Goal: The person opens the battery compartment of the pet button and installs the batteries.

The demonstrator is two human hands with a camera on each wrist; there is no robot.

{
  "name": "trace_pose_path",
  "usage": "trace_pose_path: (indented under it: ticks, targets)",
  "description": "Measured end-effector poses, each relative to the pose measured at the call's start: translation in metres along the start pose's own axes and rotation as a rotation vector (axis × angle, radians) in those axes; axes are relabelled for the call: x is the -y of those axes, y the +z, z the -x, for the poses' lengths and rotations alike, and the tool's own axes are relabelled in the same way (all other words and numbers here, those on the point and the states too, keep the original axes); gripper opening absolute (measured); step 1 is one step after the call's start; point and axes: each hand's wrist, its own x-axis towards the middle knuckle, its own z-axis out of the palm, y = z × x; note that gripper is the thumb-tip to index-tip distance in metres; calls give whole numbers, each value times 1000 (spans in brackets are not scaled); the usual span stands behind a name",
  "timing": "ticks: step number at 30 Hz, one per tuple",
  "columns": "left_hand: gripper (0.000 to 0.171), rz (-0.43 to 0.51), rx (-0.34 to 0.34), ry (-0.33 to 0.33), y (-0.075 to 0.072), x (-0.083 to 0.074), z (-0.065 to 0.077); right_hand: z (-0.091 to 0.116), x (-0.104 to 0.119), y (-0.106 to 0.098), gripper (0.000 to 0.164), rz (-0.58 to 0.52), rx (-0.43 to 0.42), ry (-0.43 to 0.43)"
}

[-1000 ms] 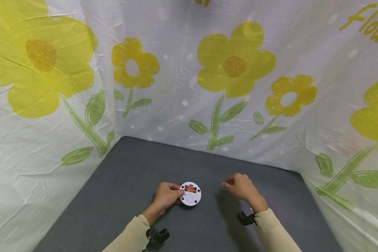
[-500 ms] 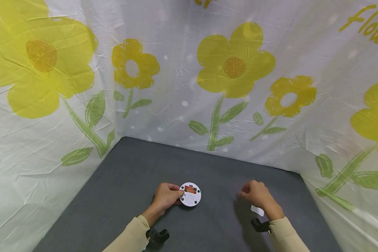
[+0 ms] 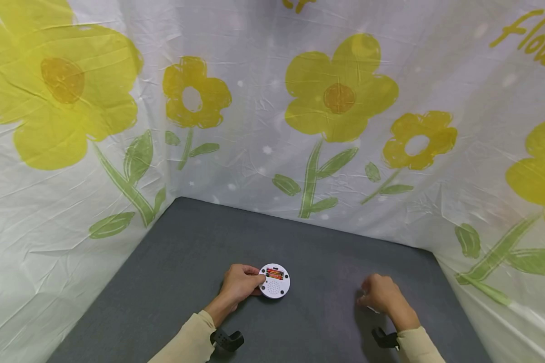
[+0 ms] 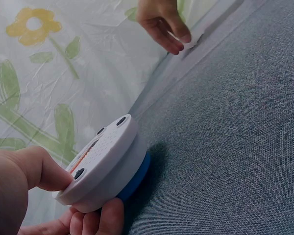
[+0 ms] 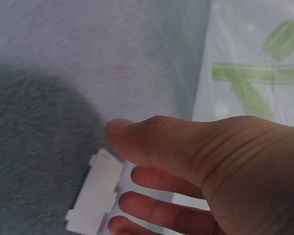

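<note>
My left hand (image 3: 237, 283) pinches a round white battery-powered device (image 3: 274, 289), thumb on its upturned underside and fingers beneath. Two orange-red batteries (image 3: 274, 274) lie in its uncovered compartment, near small dark feet and a patch of speaker holes. The left wrist view shows a blue part (image 4: 135, 180) on the side facing the table. Off to the right, my right hand (image 3: 383, 293) is low over the table, beside a small white battery cover (image 5: 94, 196) with tabs along its edges. In the right wrist view the thumb and fingertips are right at the cover's edge, with the thumb apart from the fingers.
A dark grey cloth-like surface (image 3: 236, 227) covers the table. White curtains (image 3: 254, 151) printed with yellow flowers hang along the back and both sides. Each wrist carries a black strap device (image 3: 227, 340).
My right hand has moved right and down, away from the device to the white battery cover, which came into view beside it. The left hand and the device have stayed in place.
</note>
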Motion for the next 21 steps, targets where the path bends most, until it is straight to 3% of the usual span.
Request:
trace_pose_path:
  ticks: [8, 15, 21]
  targets:
    - [27, 0, -1, 6, 0, 1, 0, 6, -12, 8, 26, 66, -35, -3]
    - [26, 3, 0, 3, 0, 2, -1, 10, -15, 14, 19, 66, -46, 32]
    - [25, -3, -4, 9, 1, 4, -2, 10, -19, 17, 15, 69, -76, 12]
